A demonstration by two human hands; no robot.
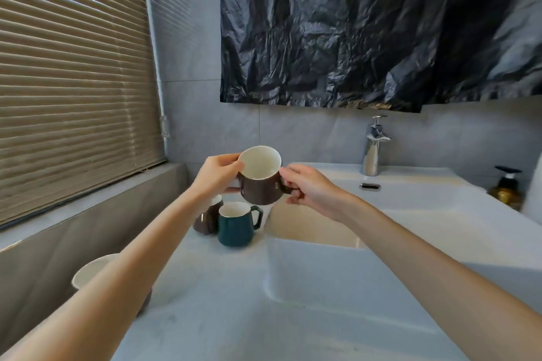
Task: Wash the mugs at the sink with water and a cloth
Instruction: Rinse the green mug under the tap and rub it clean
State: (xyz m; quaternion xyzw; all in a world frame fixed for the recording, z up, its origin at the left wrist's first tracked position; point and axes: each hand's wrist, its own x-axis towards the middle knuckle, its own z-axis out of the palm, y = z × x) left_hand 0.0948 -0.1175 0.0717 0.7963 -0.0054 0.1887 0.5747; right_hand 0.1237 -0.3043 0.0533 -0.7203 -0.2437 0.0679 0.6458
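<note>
A brown mug (259, 189) with a white inside is held in the air over the counter, left of the white sink (410, 202), its mouth tilted toward me. My left hand (217, 174) grips its left side and rim. My right hand (305, 187) pinches its handle on the right. Below it on the counter stand a teal mug (236, 226) and another brown mug (206, 218), partly hidden by my left arm. A fourth mug (93, 268) with a white rim shows behind my left forearm. No cloth is in sight.
A chrome tap (372, 146) stands at the back of the sink, with no water running. A dark pump bottle (506, 186) sits at the far right. Blinds (73, 67) cover the window on the left. Black plastic sheeting (366, 26) hangs above.
</note>
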